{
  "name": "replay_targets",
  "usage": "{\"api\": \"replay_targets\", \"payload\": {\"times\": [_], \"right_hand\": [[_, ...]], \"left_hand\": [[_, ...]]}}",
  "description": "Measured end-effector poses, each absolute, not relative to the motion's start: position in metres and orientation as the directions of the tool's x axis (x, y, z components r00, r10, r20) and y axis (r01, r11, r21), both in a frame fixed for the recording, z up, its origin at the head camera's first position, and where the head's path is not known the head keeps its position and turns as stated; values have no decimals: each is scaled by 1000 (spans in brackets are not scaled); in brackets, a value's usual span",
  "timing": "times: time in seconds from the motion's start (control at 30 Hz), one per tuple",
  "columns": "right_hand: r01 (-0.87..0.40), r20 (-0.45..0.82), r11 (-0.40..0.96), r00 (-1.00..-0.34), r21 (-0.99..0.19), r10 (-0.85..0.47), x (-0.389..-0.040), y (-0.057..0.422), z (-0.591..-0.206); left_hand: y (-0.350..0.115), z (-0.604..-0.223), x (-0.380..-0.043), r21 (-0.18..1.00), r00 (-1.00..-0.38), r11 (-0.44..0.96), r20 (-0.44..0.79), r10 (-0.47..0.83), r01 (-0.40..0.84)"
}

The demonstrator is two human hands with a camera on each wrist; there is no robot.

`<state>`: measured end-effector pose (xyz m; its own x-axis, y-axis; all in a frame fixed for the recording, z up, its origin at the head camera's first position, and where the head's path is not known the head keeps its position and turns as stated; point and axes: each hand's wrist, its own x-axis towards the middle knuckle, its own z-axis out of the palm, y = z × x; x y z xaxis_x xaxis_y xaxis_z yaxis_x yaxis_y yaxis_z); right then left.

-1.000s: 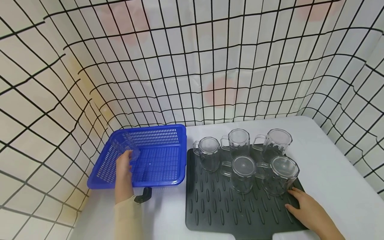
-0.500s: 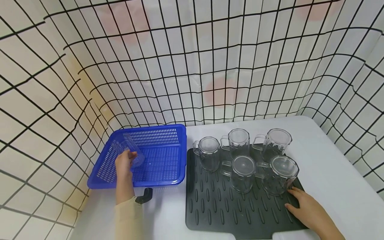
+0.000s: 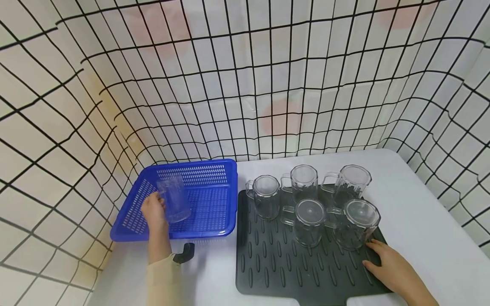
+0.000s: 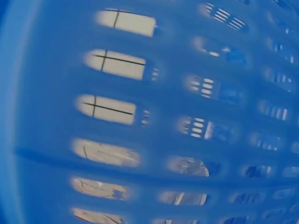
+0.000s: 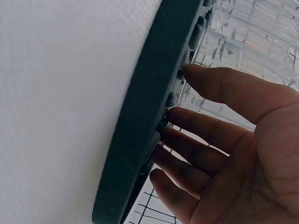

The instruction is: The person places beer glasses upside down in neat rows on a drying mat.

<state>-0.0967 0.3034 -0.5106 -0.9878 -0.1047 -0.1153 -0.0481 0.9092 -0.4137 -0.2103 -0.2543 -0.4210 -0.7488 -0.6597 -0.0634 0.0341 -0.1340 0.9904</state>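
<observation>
A clear glass mug [image 3: 177,202] stands slightly tilted in the left part of the blue plastic basket [image 3: 232,199]. My left hand [image 3: 154,210] reaches over the basket's front rim and grips this mug at its handle side. The slotted basket wall [image 4: 42,84] fills the left wrist view, hiding that hand. My right hand [image 3: 392,265] rests at the right edge of the dark ridged drying mat [image 3: 268,272], beside the nearest right glass mug [image 3: 356,225]. In the right wrist view its spread fingers [image 5: 205,126] touch the mat's edge and hold nothing.
Several more clear glass mugs [image 3: 309,223] stand in two rows on the mat, handles pointing left. The mat lies right of the basket on a white table [image 3: 214,276]. A black wire grid [image 3: 268,85] closes off the back and both sides.
The mug in the basket has swung more upright and shifted right and nearer, with my left hand turning to its left side. My right hand stays at the mat's edge.
</observation>
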Motion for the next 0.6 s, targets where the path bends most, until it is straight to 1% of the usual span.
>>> {"api": "replay_targets", "payload": {"times": [0.23,0.47,0.6], "right_hand": [[-48,-121,910,-987,-411,-107,-97,303,-510],[-33,-145,913,-984,-406,-100,-97,303,-508],[-29,-150,912,-984,-409,-99,-97,303,-508]], "left_hand": [[-250,-408,-199,950,-707,-229,-12,-707,212],[-240,-392,-188,920,-701,-268,10,-713,286],[-233,-384,-183,883,-693,-307,28,-721,355]]}}
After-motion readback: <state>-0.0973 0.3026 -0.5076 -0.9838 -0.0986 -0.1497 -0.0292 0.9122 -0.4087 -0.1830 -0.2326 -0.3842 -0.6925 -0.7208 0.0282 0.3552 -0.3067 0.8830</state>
